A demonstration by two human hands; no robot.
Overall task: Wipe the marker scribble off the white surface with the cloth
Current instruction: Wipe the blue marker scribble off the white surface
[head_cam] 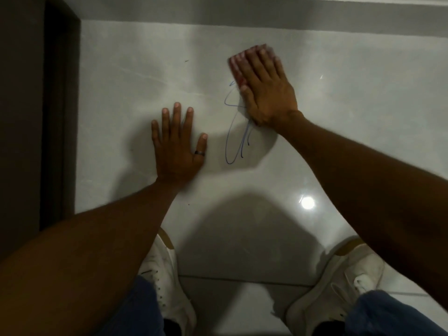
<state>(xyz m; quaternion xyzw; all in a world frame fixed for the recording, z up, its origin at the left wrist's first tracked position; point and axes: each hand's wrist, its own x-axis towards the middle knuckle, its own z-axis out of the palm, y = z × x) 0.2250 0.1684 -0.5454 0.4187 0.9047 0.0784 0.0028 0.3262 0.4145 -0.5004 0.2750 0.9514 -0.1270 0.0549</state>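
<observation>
Indoor room, likely home: glossy white tiled floor [242, 214] with grout line, ceiling lamp reflection [308, 202], dark wooden door frame [60, 105] at left edge, grey skirting [266, 18] along far edge

The right hand [265, 88] hides most of the blurred cloth [236, 66].

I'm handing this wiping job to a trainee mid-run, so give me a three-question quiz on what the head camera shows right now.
1. True or false: the blue marker scribble is already fully wiped off the white surface.
2. Which hand presses the pinkish cloth flat? A) left hand B) right hand C) both
3. Fill in: the left hand lies flat and empty on the surface, wearing a dark ____.

Key: 1 false, loops of it remain beside and below the right hand; 2 B; 3 ring.
</observation>
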